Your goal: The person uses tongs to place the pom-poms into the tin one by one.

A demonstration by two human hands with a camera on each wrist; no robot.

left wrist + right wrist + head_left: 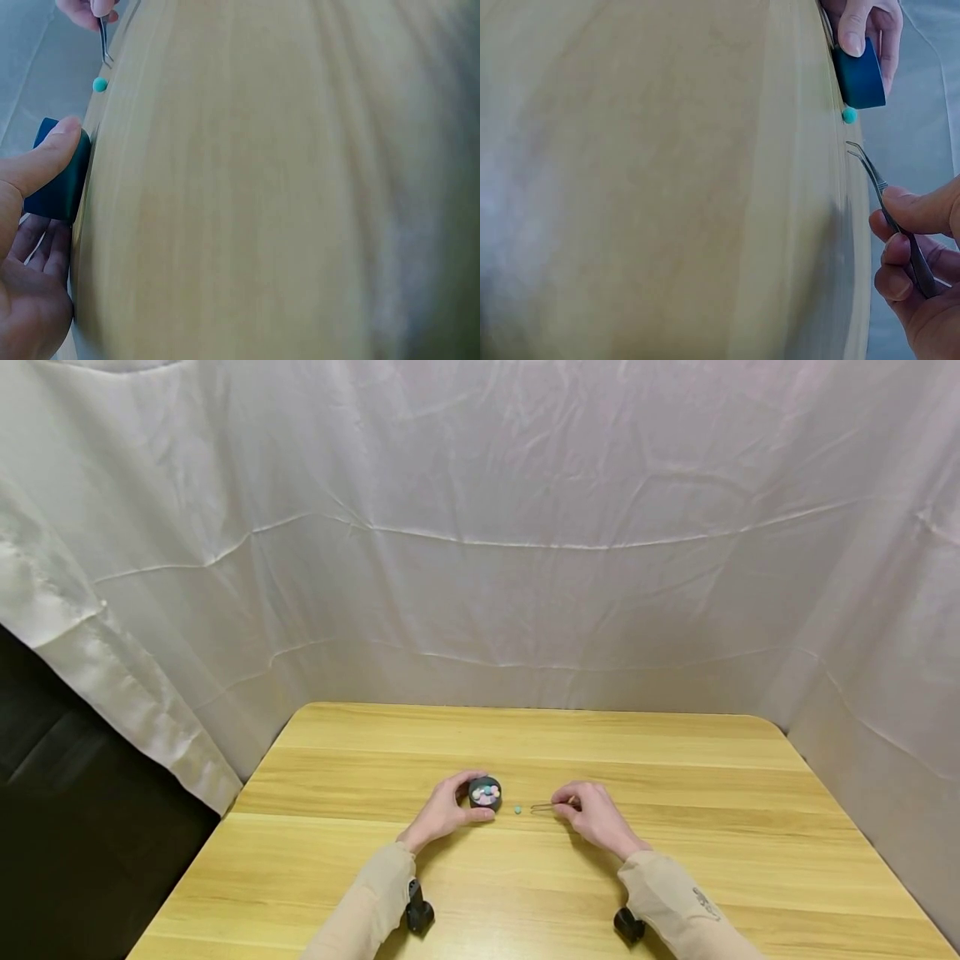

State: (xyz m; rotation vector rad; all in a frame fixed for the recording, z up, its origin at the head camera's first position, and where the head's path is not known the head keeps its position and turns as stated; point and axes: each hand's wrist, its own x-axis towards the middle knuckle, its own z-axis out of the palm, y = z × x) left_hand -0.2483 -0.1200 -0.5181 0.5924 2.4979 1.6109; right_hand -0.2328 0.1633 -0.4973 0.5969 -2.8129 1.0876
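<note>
A small round dark bowl (485, 804) holds several pastel balls in pink, lilac, white and teal. My left hand (448, 810) grips the bowl from its left side, thumb along the near wall and fingers behind it. One teal ball (517, 810) lies on the table just right of the bowl. To the right of that ball, my right hand (591, 814) pinches a pair of metal tweezers (877, 174) between thumb and fingers. Their bent tips point left toward the teal ball, slightly parted with nothing between them, and a small gap separates them from it.
The wooden table (360, 860) has a far edge running along a pale hanging curtain (525, 602). More curtain hangs at both sides, with a dark area (75, 827) at the left. A black wrist camera (418, 910) sits below the left sleeve, another (628, 927) below the right.
</note>
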